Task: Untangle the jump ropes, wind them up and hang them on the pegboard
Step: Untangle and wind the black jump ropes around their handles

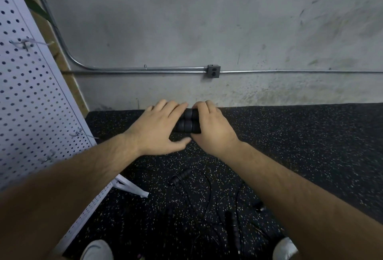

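Two black ribbed jump-rope handles [188, 122] lie side by side, held up in front of me between both hands. My left hand [159, 128] wraps them from the left, fingers over the top and thumb underneath. My right hand [210, 127] grips them from the right, fingers curled over the far end. Their rope is hidden behind my hands. Other jump ropes [207, 195] lie tangled on the speckled floor below, with a handle [179, 176] at the left and more handles [234, 224] nearer my feet. The white pegboard [31, 98] stands at the left, with metal hooks [24, 44] on it.
A concrete wall [207, 31] with a metal conduit [145, 70] and an outlet box [213, 71] faces me. The pegboard's white foot [132, 188] sticks out onto the black rubber floor [310, 135]. My two shoes [97, 249] show at the bottom edge.
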